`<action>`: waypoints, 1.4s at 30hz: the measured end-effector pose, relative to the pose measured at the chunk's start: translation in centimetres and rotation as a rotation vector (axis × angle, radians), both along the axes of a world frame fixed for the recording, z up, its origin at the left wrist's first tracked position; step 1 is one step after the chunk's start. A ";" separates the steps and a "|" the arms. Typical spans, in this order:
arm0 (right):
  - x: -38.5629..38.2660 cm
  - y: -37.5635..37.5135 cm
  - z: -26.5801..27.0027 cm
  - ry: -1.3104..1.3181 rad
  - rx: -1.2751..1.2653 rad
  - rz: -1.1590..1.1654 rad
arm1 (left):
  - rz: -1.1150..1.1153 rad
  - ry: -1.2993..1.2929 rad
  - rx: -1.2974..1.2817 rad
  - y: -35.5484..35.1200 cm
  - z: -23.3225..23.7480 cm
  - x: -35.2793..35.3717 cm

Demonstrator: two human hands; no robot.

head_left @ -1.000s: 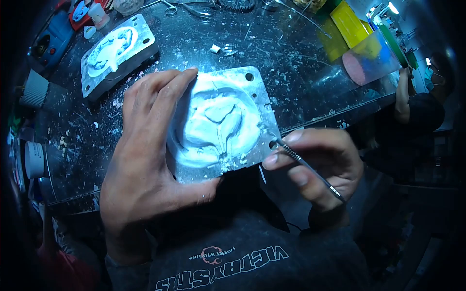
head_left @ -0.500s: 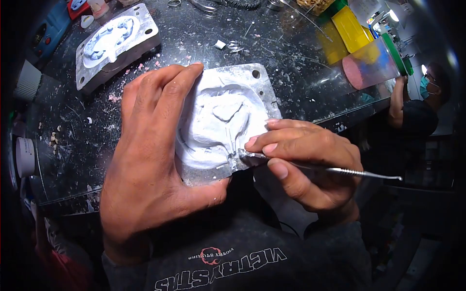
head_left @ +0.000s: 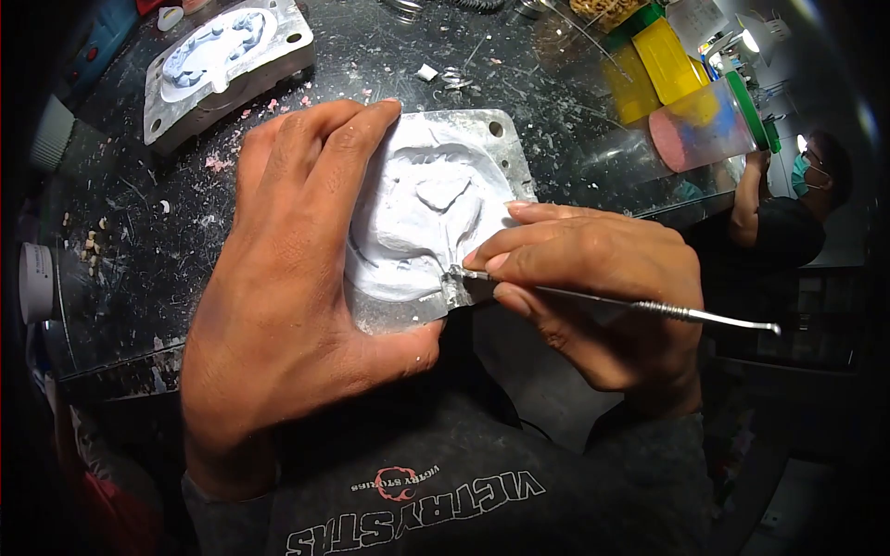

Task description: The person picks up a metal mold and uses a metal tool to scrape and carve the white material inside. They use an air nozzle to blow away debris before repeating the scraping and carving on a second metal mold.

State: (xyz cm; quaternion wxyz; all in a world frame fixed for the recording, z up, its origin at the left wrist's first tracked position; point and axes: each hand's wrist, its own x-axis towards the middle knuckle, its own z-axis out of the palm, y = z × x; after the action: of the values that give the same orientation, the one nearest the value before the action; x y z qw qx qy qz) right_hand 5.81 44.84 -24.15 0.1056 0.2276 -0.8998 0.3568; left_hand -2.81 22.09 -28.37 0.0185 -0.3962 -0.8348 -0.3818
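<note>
A metal flask half filled with white plaster (head_left: 422, 208) lies at the front edge of the dark bench. My left hand (head_left: 297, 250) grips its left side, fingers over the far left corner and thumb along the near edge. In my right hand (head_left: 603, 287) is a thin metal carving tool (head_left: 667, 309), pinched between thumb and fingers. Its working tip, partly covered by my fingertips, is at the notch in the flask's near edge. The tool's other end points out to the right.
Another flask half (head_left: 232, 69) with a plaster cast stands at the back left. A green-lidded clear jar (head_left: 705, 125) and yellow container (head_left: 667, 60) are at the right. Pink crumbs and white scraps dot the bench (head_left: 371, 56). A masked person (head_left: 788, 204) is at far right.
The view has shifted slightly, and the flask and both hands sit a little higher. My right thumb has moved nearer the fingers, and the tool slants down more to the right.
</note>
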 end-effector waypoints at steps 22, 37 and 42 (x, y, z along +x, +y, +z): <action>-0.2 0.8 -0.9 0.108 0.077 0.112 | 0.070 -0.025 -0.023 0.3 0.3 0.5; -2.9 2.9 -0.4 -0.188 -0.107 0.206 | 0.066 -0.005 -0.012 0.5 0.3 0.7; -1.5 2.9 -1.9 -0.170 -0.298 0.152 | 0.072 -0.022 -0.024 0.5 0.4 0.7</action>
State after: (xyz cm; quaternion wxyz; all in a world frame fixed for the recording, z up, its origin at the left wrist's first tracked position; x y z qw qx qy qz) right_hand 4.28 47.73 -26.01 0.0344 0.2458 -0.8230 0.5110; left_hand -2.10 22.57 -27.98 0.0182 -0.3617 -0.8533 -0.3751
